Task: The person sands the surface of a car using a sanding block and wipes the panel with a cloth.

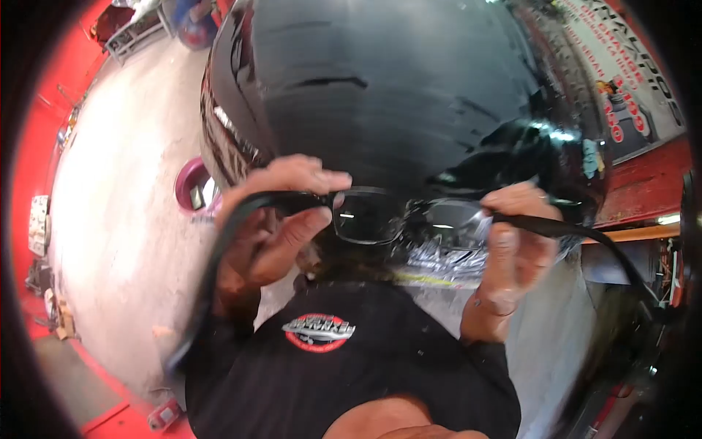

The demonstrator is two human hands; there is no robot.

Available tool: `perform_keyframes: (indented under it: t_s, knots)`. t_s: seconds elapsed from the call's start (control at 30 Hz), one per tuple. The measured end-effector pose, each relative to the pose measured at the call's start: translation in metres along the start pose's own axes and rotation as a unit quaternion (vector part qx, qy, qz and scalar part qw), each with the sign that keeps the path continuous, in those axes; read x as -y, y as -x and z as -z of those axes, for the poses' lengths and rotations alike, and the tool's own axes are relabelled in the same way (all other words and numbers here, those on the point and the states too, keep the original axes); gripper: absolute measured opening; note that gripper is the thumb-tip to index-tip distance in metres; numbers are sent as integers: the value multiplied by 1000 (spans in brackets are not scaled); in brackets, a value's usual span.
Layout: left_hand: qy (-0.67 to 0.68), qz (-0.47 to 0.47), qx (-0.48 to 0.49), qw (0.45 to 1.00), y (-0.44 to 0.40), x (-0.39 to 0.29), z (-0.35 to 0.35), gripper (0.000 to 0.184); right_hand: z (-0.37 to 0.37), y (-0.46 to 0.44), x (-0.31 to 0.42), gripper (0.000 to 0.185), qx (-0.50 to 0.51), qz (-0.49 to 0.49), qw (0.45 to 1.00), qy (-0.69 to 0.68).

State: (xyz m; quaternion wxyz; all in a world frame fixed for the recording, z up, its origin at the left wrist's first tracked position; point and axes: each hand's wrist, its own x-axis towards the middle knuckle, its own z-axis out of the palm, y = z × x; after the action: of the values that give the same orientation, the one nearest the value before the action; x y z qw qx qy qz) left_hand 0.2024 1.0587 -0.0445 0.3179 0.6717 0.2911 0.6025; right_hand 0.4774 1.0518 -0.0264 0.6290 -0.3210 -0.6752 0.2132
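Note:
A pair of eyeglasses (414, 210) with clear lenses and dark temples is held up in front of my chest, its temples reaching back toward the camera on both sides. My left hand (274, 223) is closed, pinching the glasses near the left hinge between thumb and fingers. At the opposite hinge, my right hand (515, 238) grips them the same way, thumb below and fingers above. Behind the lenses spreads a glossy black car panel (395, 102), with crinkled, shiny reflections low on it.
A purple basin (183, 189) with things inside stands on the pale floor (124, 190) to the left. A printed banner (629, 69) is at the upper right, above a red surface (643, 190). A metal stand (139, 33) is at the far upper left.

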Motion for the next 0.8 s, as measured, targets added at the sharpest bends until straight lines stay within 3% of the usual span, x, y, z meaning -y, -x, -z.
perform_keyframes:
  t_s: [0.07,0.17,0.3,0.33,0.37,0.47,0.5,0.57,0.63,0.8]
  knots:
    - [-10,-116,25,993,-14,-4,10,29,-5,-17,-13,30,-30,150,988,29]
    - [-7,-158,82,984,-23,-15,24,33,-4,-33,-2,32,23,205,979,4]
    - [63,-92,60,992,-16,-44,32,35,3,-36,20,32,56,147,987,24]
    - [83,-108,64,989,-16,-43,40,31,3,-36,27,31,52,119,991,40]
    - [84,-111,60,988,-17,-41,38,31,8,-42,21,28,56,150,986,-39]
    - [117,-181,-10,976,-11,-46,50,26,17,-48,27,19,6,187,977,-99]
    - [-2,-150,45,988,-14,-63,80,27,20,-47,37,17,10,178,978,-113]
    - [-1,-159,48,986,-12,-63,91,27,49,-43,102,17,112,-16,991,-76]
    - [18,-167,38,985,-22,-55,76,28,44,-41,109,25,159,-111,979,-65]
    - [47,-189,19,981,-36,-46,69,29,6,-49,71,28,133,62,980,-134]
